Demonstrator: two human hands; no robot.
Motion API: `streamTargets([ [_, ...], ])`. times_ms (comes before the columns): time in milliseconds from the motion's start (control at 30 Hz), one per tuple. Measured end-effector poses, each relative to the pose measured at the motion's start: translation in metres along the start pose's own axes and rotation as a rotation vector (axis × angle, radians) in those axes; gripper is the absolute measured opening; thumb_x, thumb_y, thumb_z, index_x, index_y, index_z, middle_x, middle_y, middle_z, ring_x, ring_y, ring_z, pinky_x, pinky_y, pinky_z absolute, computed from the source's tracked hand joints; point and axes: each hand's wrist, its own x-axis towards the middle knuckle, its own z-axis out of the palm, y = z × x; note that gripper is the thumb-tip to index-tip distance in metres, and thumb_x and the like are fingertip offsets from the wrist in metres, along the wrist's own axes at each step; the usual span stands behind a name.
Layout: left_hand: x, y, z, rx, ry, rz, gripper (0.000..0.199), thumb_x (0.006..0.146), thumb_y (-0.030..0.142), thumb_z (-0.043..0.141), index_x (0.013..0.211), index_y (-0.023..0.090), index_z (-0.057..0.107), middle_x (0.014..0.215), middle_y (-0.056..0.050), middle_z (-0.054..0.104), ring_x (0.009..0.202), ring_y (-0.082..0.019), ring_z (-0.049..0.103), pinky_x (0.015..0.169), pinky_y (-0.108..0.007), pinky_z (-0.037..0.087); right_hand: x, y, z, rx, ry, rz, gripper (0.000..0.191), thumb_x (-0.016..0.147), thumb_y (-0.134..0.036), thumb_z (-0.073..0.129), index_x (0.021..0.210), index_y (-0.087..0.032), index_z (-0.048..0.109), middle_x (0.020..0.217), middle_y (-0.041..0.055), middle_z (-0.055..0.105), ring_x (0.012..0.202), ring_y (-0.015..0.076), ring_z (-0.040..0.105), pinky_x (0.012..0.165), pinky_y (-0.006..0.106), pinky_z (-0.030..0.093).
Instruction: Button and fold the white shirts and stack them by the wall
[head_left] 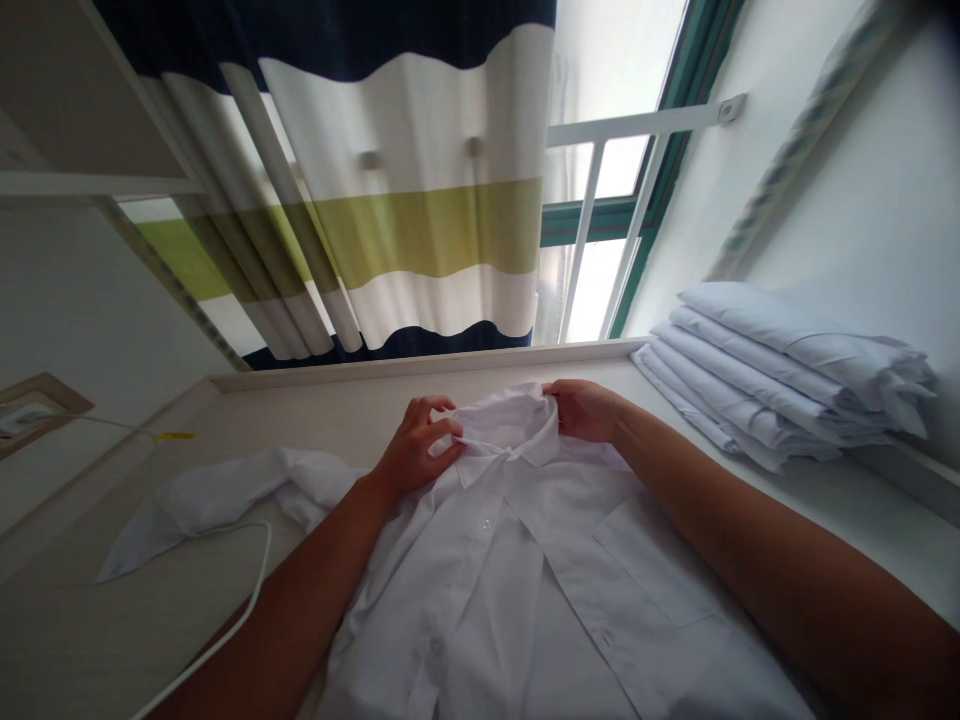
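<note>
A white button-up shirt [525, 560] lies front side up before me, its collar away from me and its front partly open below the neck. With fingers curled, my left hand [421, 442] grips the left side of the collar. My right hand [589, 408] pinches the collar's right back edge; its fingertips are partly hidden behind the cloth. One sleeve [255, 485] stretches out to the left on the pale surface. A chest pocket shows on the right half of the shirt.
Several folded white shirts [780, 375] are stacked at the right by the wall. A white cable [259, 570] crosses the left side near my forearm, below a wall socket [34, 415]. Beyond the surface's raised back edge [420, 362] hang a striped curtain [420, 230] and a white railing [637, 125].
</note>
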Motion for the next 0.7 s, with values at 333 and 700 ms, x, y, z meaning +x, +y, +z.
streamTargets([
  [333,-0.002,-0.012,0.003,-0.016,-0.045,-0.040,0.016,0.089,0.037,0.071,0.101,0.027,0.071,0.125,-0.007,0.058,0.111,-0.024,0.051,0.100,-0.043,0.046,0.001,0.005,-0.006,-0.045,-0.085,-0.109,0.047,0.078,-0.021,0.071,0.123,-0.027,0.061,0.102,0.0034,0.071,0.079,0.0174,0.065,0.071,0.031,0.056],
  [700,-0.005,-0.026,0.010,-0.165,-0.051,-0.276,0.023,0.096,0.043,0.058,0.105,0.025,0.069,0.120,-0.009,0.056,0.116,-0.025,0.050,0.098,-0.042,0.048,-0.003,0.015,0.012,-1.157,-0.034,-0.675,0.043,0.094,-0.025,0.052,0.134,-0.038,0.061,0.140,0.0013,0.062,0.136,0.0275,0.049,0.117,0.053,0.032],
])
